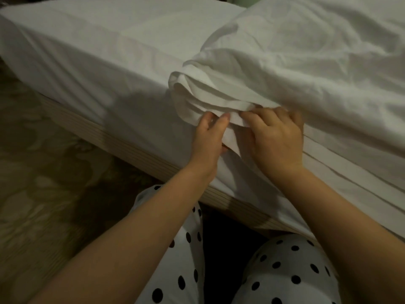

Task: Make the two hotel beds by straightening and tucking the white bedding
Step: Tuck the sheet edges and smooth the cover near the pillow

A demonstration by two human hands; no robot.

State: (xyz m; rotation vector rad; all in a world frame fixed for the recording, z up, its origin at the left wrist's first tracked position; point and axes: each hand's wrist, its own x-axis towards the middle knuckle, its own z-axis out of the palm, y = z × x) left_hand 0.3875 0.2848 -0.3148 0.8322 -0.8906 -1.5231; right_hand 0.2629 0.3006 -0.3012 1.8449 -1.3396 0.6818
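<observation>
A bed with a flat white sheet fills the upper half of the head view. A rumpled white duvet lies over its right part, and its folded edge bunches at the bed's near side. My left hand pinches that folded edge from below, thumb on top. My right hand grips the same edge just to the right, fingers curled into the fabric. Both hands are at the side of the mattress.
The ribbed beige bed base runs diagonally under the mattress. Patterned carpet covers the floor on the left. My knees in white polka-dot trousers are close to the bed at the bottom.
</observation>
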